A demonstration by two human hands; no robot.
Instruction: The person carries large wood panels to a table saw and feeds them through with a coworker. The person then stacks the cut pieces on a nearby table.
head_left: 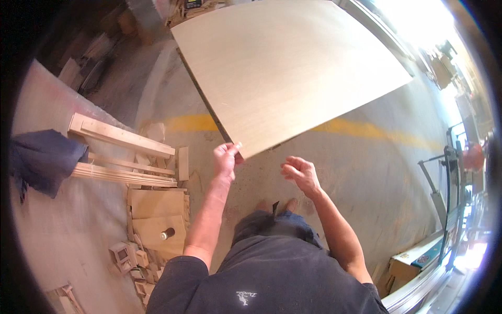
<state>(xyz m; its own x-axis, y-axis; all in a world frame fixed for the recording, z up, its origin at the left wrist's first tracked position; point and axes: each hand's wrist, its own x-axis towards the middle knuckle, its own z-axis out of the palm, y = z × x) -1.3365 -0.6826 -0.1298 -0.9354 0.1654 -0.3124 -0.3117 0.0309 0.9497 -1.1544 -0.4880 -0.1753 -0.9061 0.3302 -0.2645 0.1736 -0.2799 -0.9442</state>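
A large pale wooden sheet, like plywood (298, 63), spreads across the upper middle of the head view, one corner pointing toward me. My left hand (227, 158) grips that near corner, thumb on top and fingers curled at the edge. To the right of the corner, apart from the sheet, my right hand (301, 174) hangs in the air with its fingers bent and loosely apart, nothing seen in it. What supports the sheet underneath is mostly hidden.
Light timber boards (123, 138) lie stacked at the left, a dark blue cloth (47, 159) near their end. Below are plywood pieces with a small dark cylinder (167, 233) and wood offcuts (123, 256). A yellow line (361, 131) crosses the concrete floor; metal machinery (452, 193) stands right.
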